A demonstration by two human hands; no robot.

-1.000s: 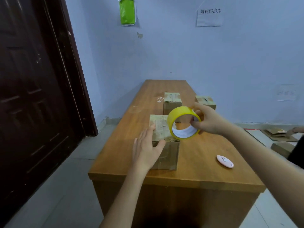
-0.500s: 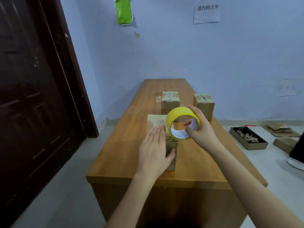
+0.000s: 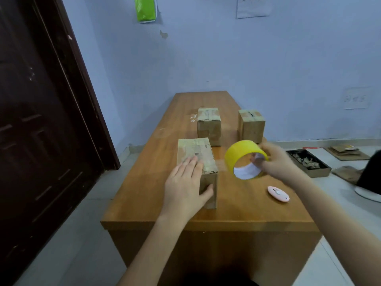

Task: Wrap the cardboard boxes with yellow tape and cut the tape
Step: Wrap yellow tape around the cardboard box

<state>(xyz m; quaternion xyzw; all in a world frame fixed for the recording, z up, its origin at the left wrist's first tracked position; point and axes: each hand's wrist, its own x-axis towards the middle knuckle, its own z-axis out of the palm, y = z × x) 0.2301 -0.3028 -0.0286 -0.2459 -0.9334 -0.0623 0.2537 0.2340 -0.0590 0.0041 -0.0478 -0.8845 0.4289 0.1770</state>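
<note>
A long cardboard box [image 3: 195, 153] lies near the front of the wooden table [image 3: 237, 215]. My left hand [image 3: 185, 186] lies flat on its near end, with straight fingers on top and the thumb against the front face. My right hand [image 3: 276, 162] grips a roll of yellow tape [image 3: 243, 156] in the air to the right of that box, fingers through the white core. Two smaller boxes stand farther back, one in the middle [image 3: 208, 125] and one at the right [image 3: 251, 124]. A small pink cutter [image 3: 278, 194] rests on the table below the roll.
A dark door [image 3: 41, 124] fills the left side. On the floor to the right are a shallow tray of scraps [image 3: 309, 165] and flattened cardboard [image 3: 346, 151]. A dark-clothed person [image 3: 371, 172] shows at the right edge. The blue wall stands behind the table.
My right hand has carried the tape roll from above the near box out to its right. My left hand stays pressed on the box. The view has shifted, so the cutter shows again.
</note>
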